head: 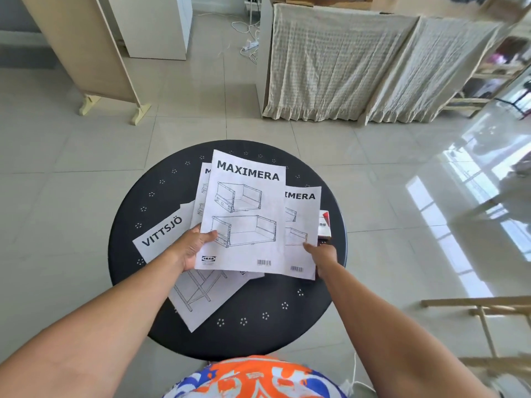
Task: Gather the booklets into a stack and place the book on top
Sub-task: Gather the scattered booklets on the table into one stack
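A round black table (258, 334) carries several white booklets. My left hand (193, 246) grips the lower left edge of a MAXIMERA booklet (244, 214), lifted and tilted above the others; a second MAXIMERA booklet (202, 191) peeks out behind it on the left. My right hand (321, 252) pinches the lower right edge of another MAXIMERA booklet (301, 225), which lies partly under the lifted one. A VITTSJÖ booklet (163, 234) lies flat at the left, running under my left hand. A white and red book (324, 224) shows at the table's right edge, mostly hidden by the booklets.
Pale floor tiles surround the table. A cloth-draped shelf unit (344, 67) stands behind, a wooden panel on feet (86, 53) at the back left, a white cabinet (155, 24) beside it. Cables and a power strip (249, 45) lie on the floor. A wooden rack (488, 311) stands at the right.
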A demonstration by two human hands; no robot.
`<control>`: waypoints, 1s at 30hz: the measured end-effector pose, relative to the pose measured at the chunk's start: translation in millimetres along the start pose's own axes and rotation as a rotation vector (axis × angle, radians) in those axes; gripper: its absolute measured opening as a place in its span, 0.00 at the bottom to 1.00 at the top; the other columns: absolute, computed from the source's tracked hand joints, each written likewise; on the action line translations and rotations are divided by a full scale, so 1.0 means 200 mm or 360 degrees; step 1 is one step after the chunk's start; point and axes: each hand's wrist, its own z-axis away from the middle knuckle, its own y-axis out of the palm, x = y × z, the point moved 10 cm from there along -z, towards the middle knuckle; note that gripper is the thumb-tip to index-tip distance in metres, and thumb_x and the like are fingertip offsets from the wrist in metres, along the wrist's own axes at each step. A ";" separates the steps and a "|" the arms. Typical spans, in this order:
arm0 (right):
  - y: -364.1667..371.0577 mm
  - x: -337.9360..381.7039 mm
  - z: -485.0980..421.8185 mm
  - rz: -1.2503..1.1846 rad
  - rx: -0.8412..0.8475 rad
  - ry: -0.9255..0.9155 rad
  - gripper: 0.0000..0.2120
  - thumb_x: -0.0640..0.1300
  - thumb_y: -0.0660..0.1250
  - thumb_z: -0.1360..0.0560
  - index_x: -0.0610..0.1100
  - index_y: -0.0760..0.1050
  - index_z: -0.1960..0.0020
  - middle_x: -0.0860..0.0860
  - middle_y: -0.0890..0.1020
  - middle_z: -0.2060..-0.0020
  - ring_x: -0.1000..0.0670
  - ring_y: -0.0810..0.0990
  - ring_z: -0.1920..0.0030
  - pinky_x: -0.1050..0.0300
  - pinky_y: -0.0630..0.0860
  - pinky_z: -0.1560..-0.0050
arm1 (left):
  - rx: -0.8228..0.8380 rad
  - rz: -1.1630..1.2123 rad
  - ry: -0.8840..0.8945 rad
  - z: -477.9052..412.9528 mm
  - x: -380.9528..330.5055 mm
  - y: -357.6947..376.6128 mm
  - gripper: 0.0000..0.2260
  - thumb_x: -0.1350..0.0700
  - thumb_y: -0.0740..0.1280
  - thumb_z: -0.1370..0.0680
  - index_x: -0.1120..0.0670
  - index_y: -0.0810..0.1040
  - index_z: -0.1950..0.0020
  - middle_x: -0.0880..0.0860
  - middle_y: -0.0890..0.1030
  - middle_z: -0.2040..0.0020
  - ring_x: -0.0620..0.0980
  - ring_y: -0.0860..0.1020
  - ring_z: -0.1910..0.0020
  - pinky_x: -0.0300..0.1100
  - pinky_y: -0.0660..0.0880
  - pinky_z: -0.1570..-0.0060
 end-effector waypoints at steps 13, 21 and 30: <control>-0.01 0.12 0.07 0.0053 -0.0113 -0.0130 0.14 0.34 0.59 0.25 0.47 0.79 0.50 0.48 0.80 0.60 0.43 0.79 0.61 0.55 0.78 0.62 | 0.0021 0.0051 -0.0010 -0.02 0.03 -0.04 0.18 0.63 0.67 0.23 0.55 0.74 0.34 0.63 0.80 0.41 0.63 0.79 0.46 0.64 0.73 0.44; -0.14 0.35 0.11 -0.0090 -0.0125 -0.0521 0.18 0.35 0.58 0.23 0.44 0.80 0.38 0.48 0.84 0.55 0.48 0.79 0.65 0.62 0.77 0.68 | 0.0090 0.0163 -0.0005 -0.05 -0.02 0.04 0.20 0.63 0.68 0.24 0.55 0.74 0.32 0.64 0.78 0.36 0.67 0.76 0.37 0.72 0.68 0.40; 0.12 0.41 0.23 -0.0320 0.0351 -0.0452 0.15 0.33 0.58 0.19 0.39 0.78 0.38 0.51 0.82 0.49 0.47 0.80 0.56 0.54 0.80 0.60 | 0.0151 0.0140 0.0054 -0.05 -0.11 0.11 0.22 0.60 0.70 0.25 0.54 0.72 0.32 0.63 0.80 0.38 0.67 0.78 0.40 0.73 0.70 0.44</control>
